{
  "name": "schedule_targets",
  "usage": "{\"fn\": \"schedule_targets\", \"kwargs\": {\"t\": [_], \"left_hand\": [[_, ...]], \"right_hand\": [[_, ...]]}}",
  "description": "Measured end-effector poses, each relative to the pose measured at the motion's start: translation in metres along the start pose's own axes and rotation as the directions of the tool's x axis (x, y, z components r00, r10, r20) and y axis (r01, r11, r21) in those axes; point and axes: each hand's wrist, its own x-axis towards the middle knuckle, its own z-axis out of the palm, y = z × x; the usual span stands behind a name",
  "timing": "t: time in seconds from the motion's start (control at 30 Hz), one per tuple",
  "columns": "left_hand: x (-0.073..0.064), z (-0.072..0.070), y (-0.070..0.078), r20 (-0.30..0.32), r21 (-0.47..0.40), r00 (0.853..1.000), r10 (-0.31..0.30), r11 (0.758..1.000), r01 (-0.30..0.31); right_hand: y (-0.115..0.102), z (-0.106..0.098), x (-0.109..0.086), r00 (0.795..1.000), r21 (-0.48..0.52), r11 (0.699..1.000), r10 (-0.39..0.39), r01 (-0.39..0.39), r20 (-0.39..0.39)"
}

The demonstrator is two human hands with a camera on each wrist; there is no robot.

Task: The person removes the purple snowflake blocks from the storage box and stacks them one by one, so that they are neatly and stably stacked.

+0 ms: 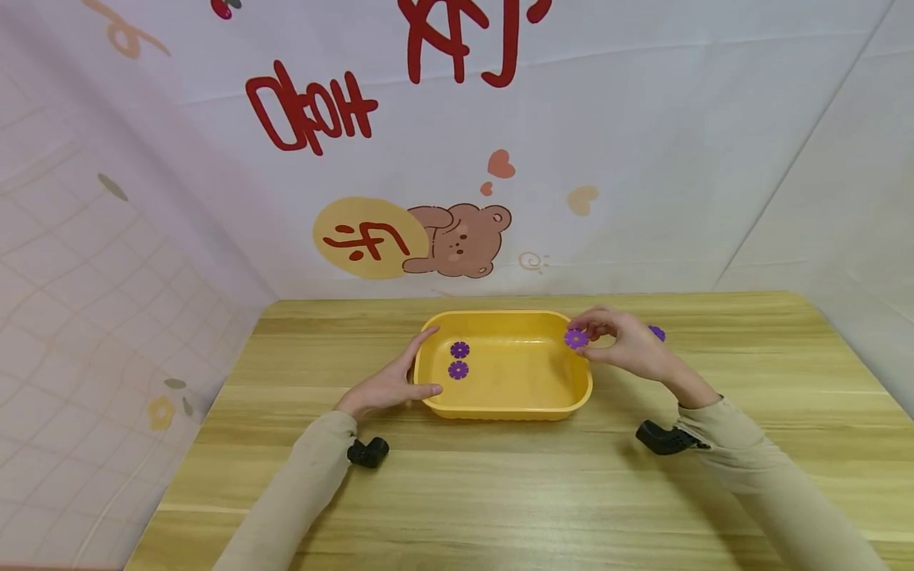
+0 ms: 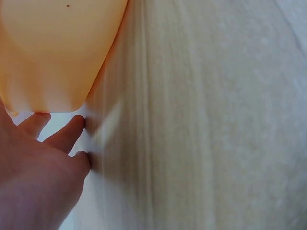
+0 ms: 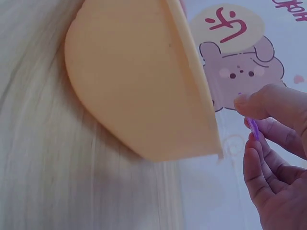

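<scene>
A yellow plastic basin stands on the wooden table. My left hand holds its left end, thumb and a finger over the rim; in the left wrist view other fingers lie low beside the basin's end. Two purple snowflake discs lie inside, toward the left. Above the basin's right rim, my right hand pinches another purple snowflake disc between thumb and fingers. The right wrist view shows that disc edge-on, partly hidden by the fingers. One more purple disc is partly visible behind the right hand.
The wooden table reaches back to a white wall cloth printed with a bear and red characters. A pale grid-patterned cloth hangs at the left. Black wrist mounts stick out from both sleeves.
</scene>
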Motion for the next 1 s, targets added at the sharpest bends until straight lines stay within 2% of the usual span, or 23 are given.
{"fn": "schedule_targets", "kwargs": {"t": [0.33, 0.57, 0.7, 0.83, 1.0], "left_hand": [[-0.001, -0.001, 0.000, 0.013, -0.013, 1.000, 0.014, 1.000, -0.014], [-0.001, 0.000, 0.000, 0.006, -0.005, 1.000, -0.003, 1.000, 0.003], [-0.001, 0.000, 0.001, 0.001, -0.004, 1.000, -0.015, 1.000, 0.015], [0.000, -0.001, 0.000, -0.002, -0.011, 1.000, -0.019, 1.000, 0.019], [0.001, -0.001, 0.000, -0.003, -0.014, 1.000, -0.022, 1.000, 0.022]], "right_hand": [[0.014, -0.001, -0.012, 0.997, -0.032, 0.999, 0.013, -0.016, -0.077], [0.024, -0.007, -0.020, 0.993, -0.056, 0.998, -0.006, 0.000, -0.119], [0.017, -0.012, -0.025, 0.991, -0.093, 0.996, 0.002, -0.014, -0.130], [0.010, -0.020, -0.032, 0.989, -0.113, 0.991, 0.055, -0.071, -0.135], [0.041, -0.029, -0.041, 0.983, -0.118, 0.987, 0.087, -0.107, -0.161]]}}
